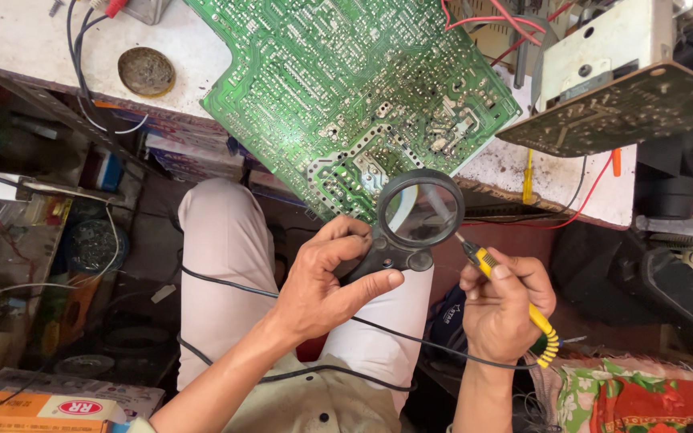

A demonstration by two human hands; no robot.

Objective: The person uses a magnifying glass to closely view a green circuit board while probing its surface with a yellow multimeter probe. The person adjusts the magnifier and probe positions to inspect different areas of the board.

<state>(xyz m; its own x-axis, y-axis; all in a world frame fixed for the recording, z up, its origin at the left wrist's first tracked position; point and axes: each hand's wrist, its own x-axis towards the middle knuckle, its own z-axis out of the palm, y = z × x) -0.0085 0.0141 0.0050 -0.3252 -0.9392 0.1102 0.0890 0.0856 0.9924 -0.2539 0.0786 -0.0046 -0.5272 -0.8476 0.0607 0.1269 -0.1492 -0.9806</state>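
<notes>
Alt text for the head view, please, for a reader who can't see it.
Seen from above, a person's left hand holds a black magnifying glass over the edge of a large green circuit board, while the right hand aims a yellow probe toward the lens. The board overhangs a cluttered white workbench above the person's lap.

Seen from above, a seated person with both forearms bare to the elbow, no sleeve, watch or ring showing on the left hand [322, 281] or the right hand [503, 309]. Below the hands, pale pinkish trousers [222, 248] cover both knees, the cloth smooth and plain. Nearer the body, beneath the left forearm, a light beige shirt [306, 405] with small dark buttons hangs loose.
</notes>
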